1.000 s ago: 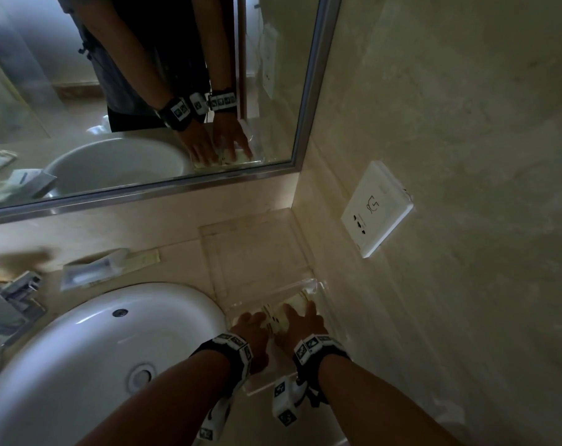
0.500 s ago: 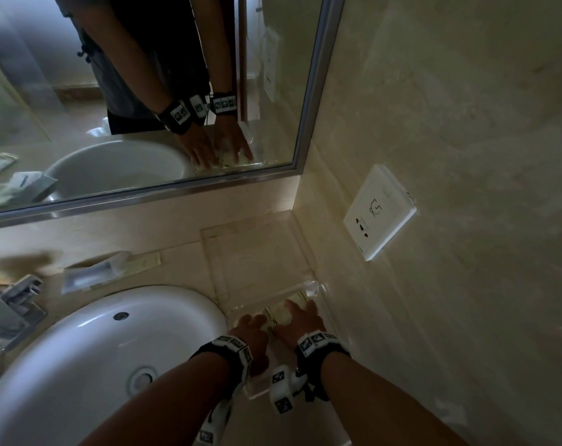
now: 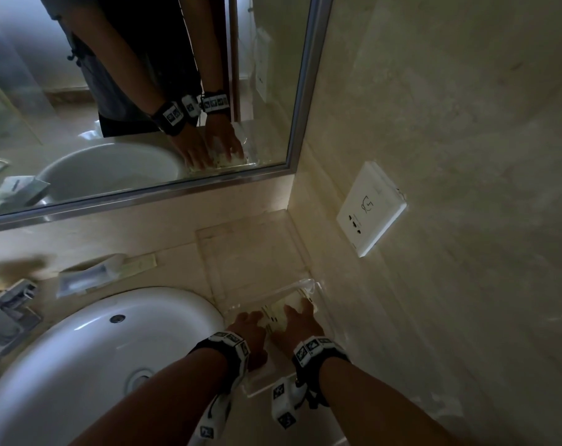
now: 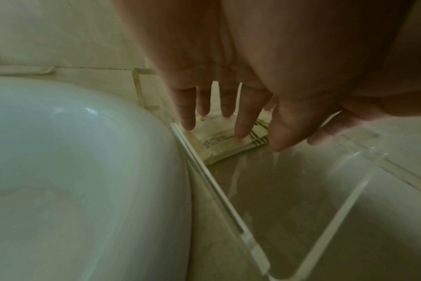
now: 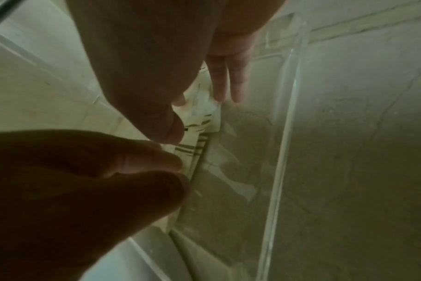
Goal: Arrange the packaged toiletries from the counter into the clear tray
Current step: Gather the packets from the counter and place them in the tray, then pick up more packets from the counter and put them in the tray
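Observation:
A clear tray [image 3: 250, 249] lies on the counter between the sink and the right wall. Cream packets [image 3: 278, 312] with dark stripes lie flat in its near half. My left hand [image 3: 247, 323] rests on them from the sink side. In the left wrist view its straight fingers [image 4: 243, 121] touch a cream packet [image 4: 219, 140] beside the tray's rim [image 4: 212, 182]. My right hand [image 3: 300, 320] lies beside it, fingers spread flat over the packets. In the right wrist view its thumb [image 5: 168, 129] and fingers press a striped packet [image 5: 199, 114] near the tray's wall [image 5: 284, 133].
The white sink [image 3: 96, 365] fills the left. Behind it on the counter lie a clear-wrapped packet [image 3: 86, 280] and a cream strip [image 3: 139, 263]. A tap [image 3: 12, 300] stands at the far left. A wall socket [image 3: 370, 207] sits above the tray, a mirror [image 3: 144, 91] behind.
Hardly anything: both hands stay over the packets at the tray's near end, with only small shifts of the fingers.

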A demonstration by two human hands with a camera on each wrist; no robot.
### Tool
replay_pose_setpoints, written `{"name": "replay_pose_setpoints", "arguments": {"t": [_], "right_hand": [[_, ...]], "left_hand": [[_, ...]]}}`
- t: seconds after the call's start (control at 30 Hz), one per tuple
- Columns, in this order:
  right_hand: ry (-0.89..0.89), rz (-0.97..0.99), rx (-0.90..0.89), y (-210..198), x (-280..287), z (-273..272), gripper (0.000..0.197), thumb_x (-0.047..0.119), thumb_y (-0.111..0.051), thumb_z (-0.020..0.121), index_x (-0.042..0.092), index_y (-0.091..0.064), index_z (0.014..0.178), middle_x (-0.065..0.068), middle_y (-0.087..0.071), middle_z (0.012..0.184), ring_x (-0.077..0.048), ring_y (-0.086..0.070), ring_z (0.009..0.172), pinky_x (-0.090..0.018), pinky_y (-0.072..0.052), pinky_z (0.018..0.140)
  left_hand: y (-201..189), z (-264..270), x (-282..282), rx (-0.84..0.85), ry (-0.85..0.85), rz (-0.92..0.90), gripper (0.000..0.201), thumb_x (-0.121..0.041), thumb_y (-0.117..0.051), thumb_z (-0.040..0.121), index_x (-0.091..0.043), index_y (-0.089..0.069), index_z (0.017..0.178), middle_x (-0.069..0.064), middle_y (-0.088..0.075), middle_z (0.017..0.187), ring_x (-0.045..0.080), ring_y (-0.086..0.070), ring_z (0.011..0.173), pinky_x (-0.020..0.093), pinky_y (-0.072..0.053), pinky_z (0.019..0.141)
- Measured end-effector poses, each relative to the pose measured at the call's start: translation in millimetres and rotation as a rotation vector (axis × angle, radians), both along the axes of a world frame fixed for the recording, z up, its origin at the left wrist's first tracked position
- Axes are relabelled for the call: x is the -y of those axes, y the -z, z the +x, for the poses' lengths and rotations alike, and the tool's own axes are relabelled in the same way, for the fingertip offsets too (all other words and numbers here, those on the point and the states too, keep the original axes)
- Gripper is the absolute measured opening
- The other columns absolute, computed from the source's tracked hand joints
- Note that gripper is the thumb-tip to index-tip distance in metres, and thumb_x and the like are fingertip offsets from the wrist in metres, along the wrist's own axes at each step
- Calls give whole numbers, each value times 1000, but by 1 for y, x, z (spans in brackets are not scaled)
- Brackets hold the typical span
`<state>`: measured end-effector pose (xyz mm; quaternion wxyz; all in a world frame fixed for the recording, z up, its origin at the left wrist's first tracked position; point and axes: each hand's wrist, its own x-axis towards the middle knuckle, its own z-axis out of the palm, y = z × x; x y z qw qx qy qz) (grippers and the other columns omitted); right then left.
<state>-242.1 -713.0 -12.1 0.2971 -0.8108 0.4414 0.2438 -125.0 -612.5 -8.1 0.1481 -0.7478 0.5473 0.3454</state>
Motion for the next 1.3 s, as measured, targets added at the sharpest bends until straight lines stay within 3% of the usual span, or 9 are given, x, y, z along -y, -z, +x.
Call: {"name": "replay_pose_setpoints", "arguments": {"t": [0.17, 0.3, 0.47, 0.63, 0.8, 0.97, 1.13, 1.2, 1.3], "right_hand": [[-18, 4, 13, 3, -6, 7, 78, 62, -55, 84, 29, -29, 150, -3, 18, 163, -32, -28, 143, -39, -36, 112], [-58, 4, 12, 5, -5, -1, 75, 55, -58, 85, 37, -26, 151, 1, 20, 163, -31, -26, 144, -38, -36, 112], [-94, -8, 1, -1, -1, -8, 84, 61, -58, 80, 46, -16, 151, 6, 23, 162, -28, -25, 145, -40, -37, 112], [-121, -46, 83, -24, 3, -1, 80, 56, -60, 84, 42, -21, 152, 2, 15, 163, -26, -31, 144, -39, -41, 109], [-205, -70, 186, -53, -13, 37, 72, 52, -57, 88, 37, -27, 152, 1, 2, 162, -22, -47, 132, -30, -46, 97], [-349, -43, 256, -71, -68, 91, 73, 51, -57, 85, 32, -31, 151, 1, -3, 160, -23, -46, 132, -30, -42, 102], [-539, -32, 313, -80, -138, 133, 67, 50, -54, 84, 35, -37, 146, -1, -10, 158, -24, -50, 129, -33, -44, 103], [-612, -17, 329, -80, -163, 144, 66, 49, -54, 84, 35, -37, 146, 0, -13, 158, -22, -48, 130, -34, -44, 102], [-691, 3, 349, -78, -196, 157, 65, 47, -55, 83, 35, -39, 146, 3, -14, 158, -19, -45, 133, -35, -45, 100]], "left_hand": [[1, -1, -3, -5, -16, -17, 59, -42, -58, 88, -19, -49, 141, 11, -8, 161, 36, -12, 145, 43, -24, 117], [0, 1, -4, -10, -11, -30, 60, -43, -56, 88, -18, -47, 142, 13, -10, 161, 36, -12, 145, 45, -23, 118], [-15, 8, -13, -17, -70, -76, 59, -44, -54, 92, -17, -45, 143, 10, -10, 161, 35, -13, 145, 44, -22, 119], [-49, 28, -36, -62, -270, -199, 53, -42, -55, 91, -23, -47, 140, 5, -30, 152, 27, -34, 137, 36, -33, 113], [-81, 56, -101, 7, -531, -242, 42, -42, -55, 90, -30, -54, 130, -2, -47, 136, 22, -47, 124, 37, -42, 105], [-98, 75, -192, 91, -751, -255, 28, -31, -55, 89, -28, -60, 117, 0, -58, 123, 22, -56, 114, 35, -46, 99], [-98, 76, -280, 149, -961, -288, 19, -26, -52, 85, -29, -63, 100, -1, -66, 112, 24, -60, 108, 33, -48, 93], [-95, 72, -311, 154, -1041, -286, 17, -27, -50, 87, -29, -62, 99, -4, -66, 111, 22, -60, 108, 35, -41, 101], [-91, 65, -355, 197, -1150, -289, 12, -29, -44, 84, -31, -56, 85, -8, -68, 102, 17, -62, 104, 44, -19, 118]]}}
